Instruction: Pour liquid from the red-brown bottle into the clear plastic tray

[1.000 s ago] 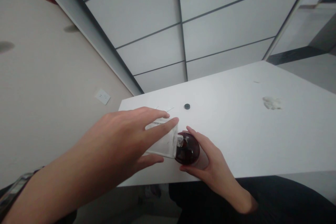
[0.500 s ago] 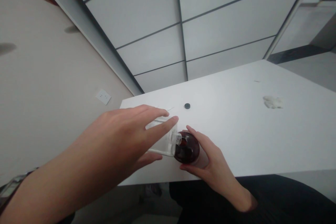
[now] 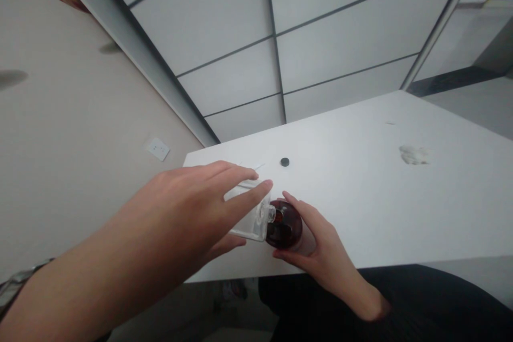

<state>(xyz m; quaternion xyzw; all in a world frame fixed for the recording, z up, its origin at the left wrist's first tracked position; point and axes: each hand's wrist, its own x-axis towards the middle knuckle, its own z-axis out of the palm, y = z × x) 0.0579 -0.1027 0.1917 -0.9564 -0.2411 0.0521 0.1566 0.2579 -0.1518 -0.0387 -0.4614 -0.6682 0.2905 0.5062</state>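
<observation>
Tilting a clear bottle over a dark jar

Spreading wide and smooth, the white table carries everything here, its matt top marked by a pale smudge far to the right. The left hand is clenched round a clear bottle, fingers lying along its flat upper side, thumb beneath; the bottle is tipped almost level, neck touching the mouth of a dark red jar. The right hand grasps that round jar from the side, near the table's front edge. Both vessels look like rigid, glossy glass: likely slippery, breakable and fairly weighty, so the flat faces of the square bottle and the jar's rounded belly seem the safest holds. A small black cap lies apart, further back
</observation>
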